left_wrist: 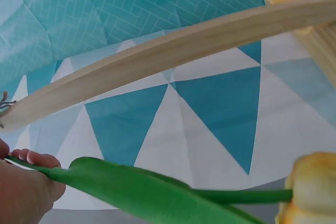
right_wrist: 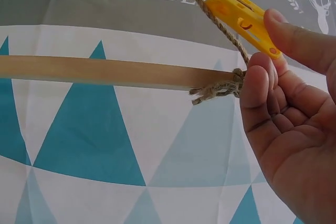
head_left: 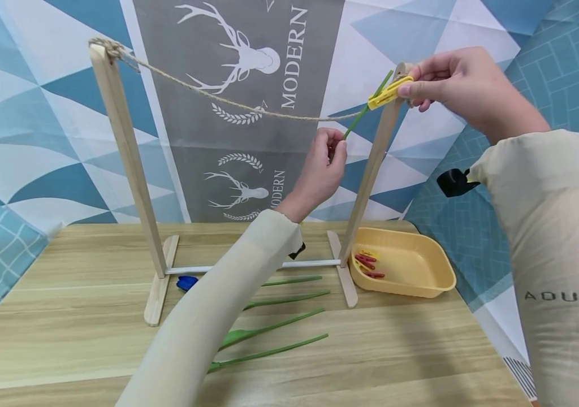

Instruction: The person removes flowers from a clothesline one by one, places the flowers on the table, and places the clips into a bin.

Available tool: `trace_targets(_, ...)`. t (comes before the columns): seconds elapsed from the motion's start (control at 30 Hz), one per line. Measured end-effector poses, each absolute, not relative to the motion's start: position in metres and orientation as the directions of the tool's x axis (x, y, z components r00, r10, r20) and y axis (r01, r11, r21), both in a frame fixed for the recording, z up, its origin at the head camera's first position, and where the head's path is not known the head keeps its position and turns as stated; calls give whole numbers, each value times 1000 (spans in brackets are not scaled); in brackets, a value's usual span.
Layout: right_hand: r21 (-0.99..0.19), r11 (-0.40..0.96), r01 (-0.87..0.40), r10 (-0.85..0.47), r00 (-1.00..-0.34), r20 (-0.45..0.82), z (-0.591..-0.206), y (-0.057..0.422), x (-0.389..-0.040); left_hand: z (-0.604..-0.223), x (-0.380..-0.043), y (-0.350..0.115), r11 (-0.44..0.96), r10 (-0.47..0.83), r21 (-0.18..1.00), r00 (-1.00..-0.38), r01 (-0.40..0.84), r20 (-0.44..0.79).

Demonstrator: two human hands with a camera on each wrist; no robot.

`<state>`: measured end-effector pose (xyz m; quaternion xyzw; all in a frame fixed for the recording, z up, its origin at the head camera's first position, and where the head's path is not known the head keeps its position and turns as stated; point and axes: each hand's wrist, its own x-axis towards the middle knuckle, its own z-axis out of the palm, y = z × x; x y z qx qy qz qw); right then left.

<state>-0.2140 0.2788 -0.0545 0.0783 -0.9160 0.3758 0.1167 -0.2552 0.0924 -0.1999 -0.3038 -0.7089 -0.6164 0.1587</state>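
My left hand (head_left: 320, 167) pinches the green stem (head_left: 354, 123) of an artificial flower just below the rope (head_left: 289, 117). In the left wrist view, a broad green leaf (left_wrist: 126, 184) and a yellow flower head (left_wrist: 314, 192) hang from that same stem. With thumb and fingers, my right hand (head_left: 467, 90) grips the end of a yellow clothespin (head_left: 390, 92) near the right post. The clothespin's tip lies at the rope and the stem, as the right wrist view also shows. Whether its tip has closed on both cannot be made out.
A wooden frame with a left post (head_left: 126, 152) and right post (head_left: 371, 175) carries the rope. Several green stems (head_left: 274, 352) and a blue flower (head_left: 186, 282) lie on the table (head_left: 65, 316). Red and yellow clothespins (head_left: 368, 264) sit in a yellow basin (head_left: 422, 265).
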Motion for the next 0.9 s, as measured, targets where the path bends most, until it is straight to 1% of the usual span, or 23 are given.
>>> trace_targets(0.27,-770,570,-285,-41,-947,320,-57,286,-210,-201,-252,84,129,228,760,-765,637,602)
trace_targets(0.47,-858,350,-376,-13,-918,397,-58,293,-208,-205,-253,76,186,241,764,-783,618,574)
trace_targets(0.6,-883,250,-396,36,-908,417,-60,298,-205,-210,-252,70,255,269,748,-788,612,553)
trace_targets(0.67,-891,227,-393,53,-908,414,-63,300,-204,-213,-251,66,305,302,723,-783,620,544)
trace_targets(0.73,-894,230,-384,67,-911,408,-68,304,-202,-217,-249,63,358,349,676,-764,644,544)
trace_targets(0.83,-891,273,-361,69,-917,393,-77,310,-198,-225,-245,58,444,424,578,-729,684,537)
trace_targets(0.9,-900,259,-350,60,-924,377,-85,313,-195,-232,-242,56,499,465,499,-705,709,536)
